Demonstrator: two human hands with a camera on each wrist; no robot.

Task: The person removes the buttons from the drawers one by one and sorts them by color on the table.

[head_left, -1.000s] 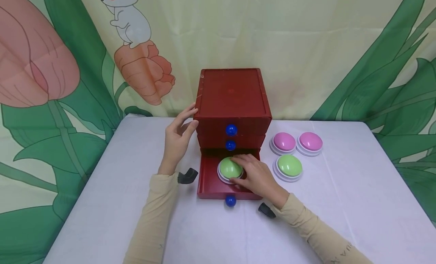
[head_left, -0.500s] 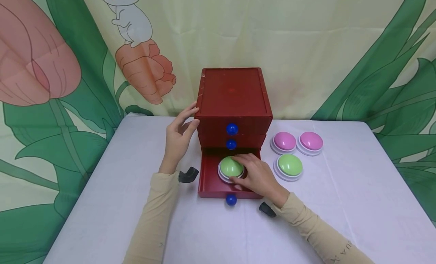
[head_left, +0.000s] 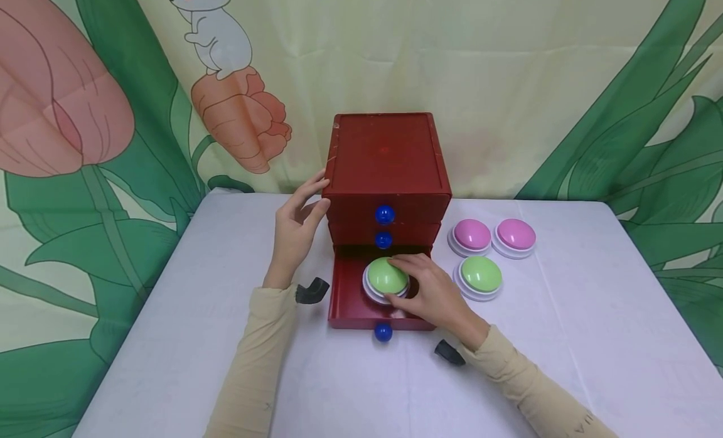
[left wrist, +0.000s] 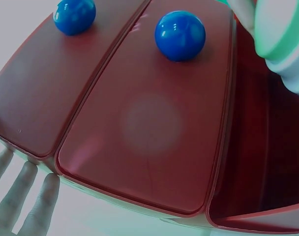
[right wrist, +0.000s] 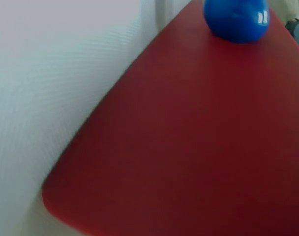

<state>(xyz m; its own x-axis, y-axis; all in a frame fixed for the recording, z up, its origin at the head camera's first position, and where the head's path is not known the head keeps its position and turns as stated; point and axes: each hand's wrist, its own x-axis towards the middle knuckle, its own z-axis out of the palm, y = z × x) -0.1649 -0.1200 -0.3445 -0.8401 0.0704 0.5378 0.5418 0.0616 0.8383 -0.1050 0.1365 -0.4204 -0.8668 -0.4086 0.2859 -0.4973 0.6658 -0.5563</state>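
Right hand (head_left: 432, 293) fingers (head_left: 408, 261) are curling round the green dome-shaped plastic button with white base (head_left: 386, 278), gripping it inside the pulled-out bottom drawer (head_left: 349, 300) of the small red wooden three-drawer chest (head_left: 385, 159). Left hand (head_left: 294, 228) fingers, straight and together, are pressing the chest's side at 9 o'clock, steadying it. Judging: placing or lifting step, cannot tell which. At 3 o'clock on the white counter (head_left: 593, 312) are sitting another green button (head_left: 481, 275) and two pink buttons (head_left: 472, 235).

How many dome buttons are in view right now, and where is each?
4. One green button is in the open bottom drawer under the right hand; another green button and two pink buttons are on the table. Closed drawers may hide more.
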